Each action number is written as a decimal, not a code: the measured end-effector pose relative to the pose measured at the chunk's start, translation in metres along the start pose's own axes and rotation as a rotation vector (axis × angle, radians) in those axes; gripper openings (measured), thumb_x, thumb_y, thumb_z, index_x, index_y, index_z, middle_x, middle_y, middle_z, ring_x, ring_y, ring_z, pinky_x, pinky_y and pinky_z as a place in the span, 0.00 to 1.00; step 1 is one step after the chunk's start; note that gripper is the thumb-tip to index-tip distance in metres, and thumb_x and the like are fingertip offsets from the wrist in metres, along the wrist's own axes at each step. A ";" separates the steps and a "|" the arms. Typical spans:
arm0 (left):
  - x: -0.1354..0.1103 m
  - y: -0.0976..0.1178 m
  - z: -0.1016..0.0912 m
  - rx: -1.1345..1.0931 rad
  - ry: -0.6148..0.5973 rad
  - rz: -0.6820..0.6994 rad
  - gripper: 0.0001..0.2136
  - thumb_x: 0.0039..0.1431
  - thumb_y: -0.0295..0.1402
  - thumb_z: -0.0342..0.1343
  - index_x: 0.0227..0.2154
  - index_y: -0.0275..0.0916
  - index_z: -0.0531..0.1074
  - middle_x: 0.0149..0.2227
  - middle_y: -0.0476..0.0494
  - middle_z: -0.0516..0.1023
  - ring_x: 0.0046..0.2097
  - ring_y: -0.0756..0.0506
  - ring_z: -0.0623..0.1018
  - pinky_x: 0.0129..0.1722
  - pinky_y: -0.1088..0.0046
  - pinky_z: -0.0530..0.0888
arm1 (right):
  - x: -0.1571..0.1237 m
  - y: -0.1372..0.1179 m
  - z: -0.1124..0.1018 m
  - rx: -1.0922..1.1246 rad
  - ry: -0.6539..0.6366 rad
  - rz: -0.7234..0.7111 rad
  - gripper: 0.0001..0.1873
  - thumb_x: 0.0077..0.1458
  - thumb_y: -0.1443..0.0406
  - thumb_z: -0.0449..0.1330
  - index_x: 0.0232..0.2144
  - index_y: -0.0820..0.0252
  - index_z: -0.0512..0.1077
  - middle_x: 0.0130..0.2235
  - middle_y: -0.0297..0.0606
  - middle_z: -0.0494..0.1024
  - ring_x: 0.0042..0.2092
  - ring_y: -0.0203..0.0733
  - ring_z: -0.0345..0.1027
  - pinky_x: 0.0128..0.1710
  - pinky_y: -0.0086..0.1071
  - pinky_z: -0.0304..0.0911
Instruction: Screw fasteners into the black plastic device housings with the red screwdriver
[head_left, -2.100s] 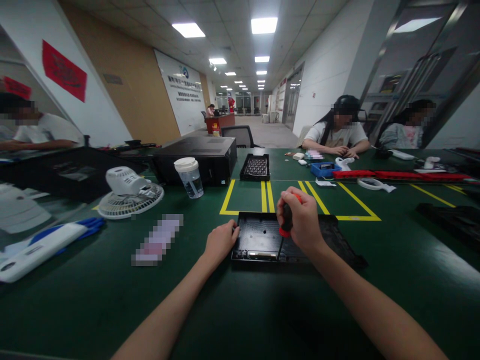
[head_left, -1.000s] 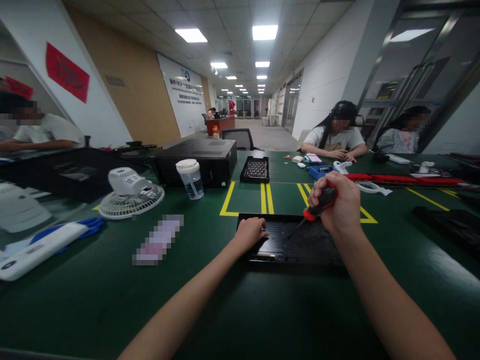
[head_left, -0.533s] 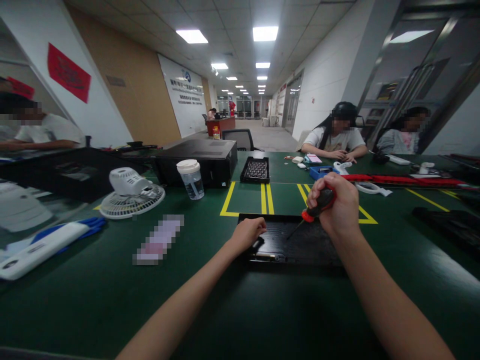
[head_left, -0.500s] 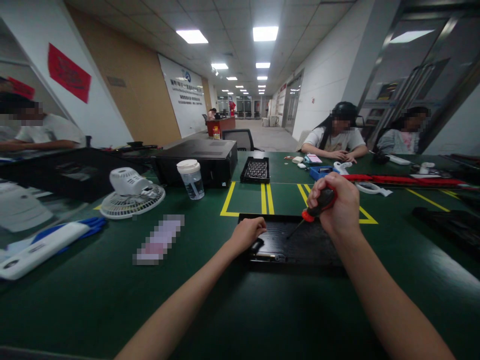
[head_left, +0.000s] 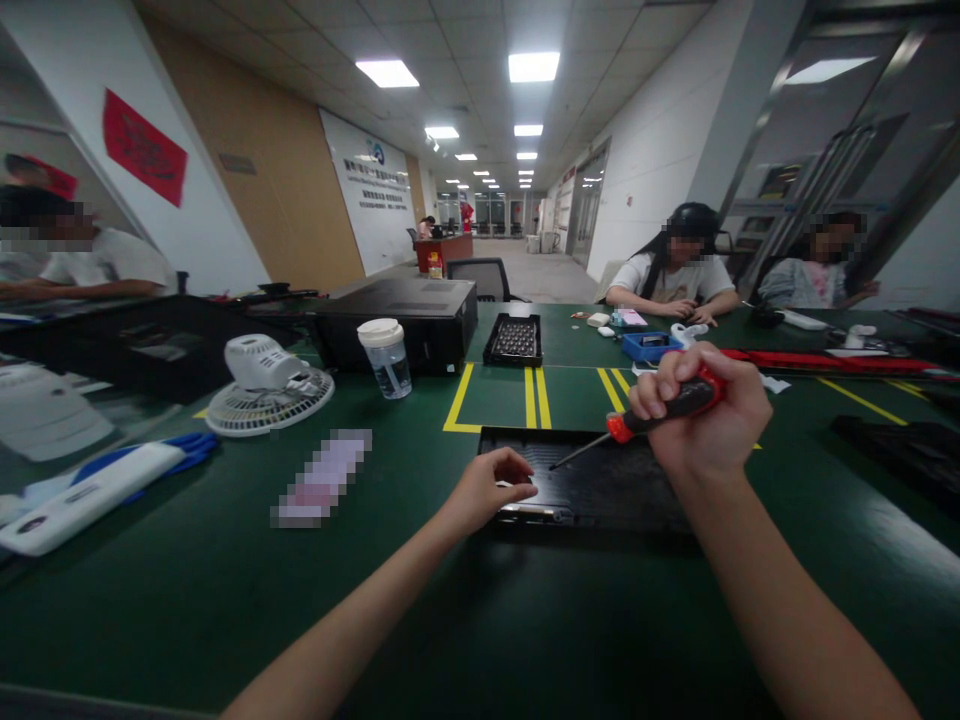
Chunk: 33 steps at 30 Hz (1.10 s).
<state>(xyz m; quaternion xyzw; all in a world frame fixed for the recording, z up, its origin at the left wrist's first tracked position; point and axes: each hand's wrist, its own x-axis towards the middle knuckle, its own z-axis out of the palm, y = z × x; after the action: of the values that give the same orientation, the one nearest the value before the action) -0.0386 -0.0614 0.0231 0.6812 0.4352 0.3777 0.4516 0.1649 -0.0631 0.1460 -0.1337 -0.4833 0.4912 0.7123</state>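
We note the screwdriver (head_left: 670,408), clamped in the right hand (head_left: 716,420), now tilts flatter, its tip further left over the black panel (head_left: 600,495) on the table (head_left: 525,630). The left hand (head_left: 484,490) now shows thumb and fingers apart; we judge turning paused.

There is one screwdriver (head_left: 652,416), one fan (head_left: 262,370), one cup (head_left: 385,358).

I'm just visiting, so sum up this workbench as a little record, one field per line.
Right hand: gripping a screwdriver, shaft slanting down and left
Left hand: thumb and fingers parted, at the panel's left end
Black panel: lying on the green table
Tip touching panel: cannot tell
Beyond panel: black tray
Off to the left: lidded cup, white fan
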 end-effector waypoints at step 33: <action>-0.015 0.001 0.015 -0.270 0.131 -0.057 0.11 0.44 0.34 0.61 0.31 0.36 0.71 0.30 0.50 0.73 0.32 0.51 0.73 0.33 0.75 0.70 | -0.014 -0.009 0.019 0.022 -0.221 0.066 0.14 0.45 0.60 0.52 0.13 0.59 0.58 0.12 0.28 0.56 0.13 0.31 0.50 0.12 0.25 0.50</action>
<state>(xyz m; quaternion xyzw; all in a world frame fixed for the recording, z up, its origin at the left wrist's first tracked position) -0.0301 -0.0797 0.0178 0.5755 0.4280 0.4636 0.5202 0.1538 -0.0848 0.1534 -0.0866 -0.5488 0.5313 0.6395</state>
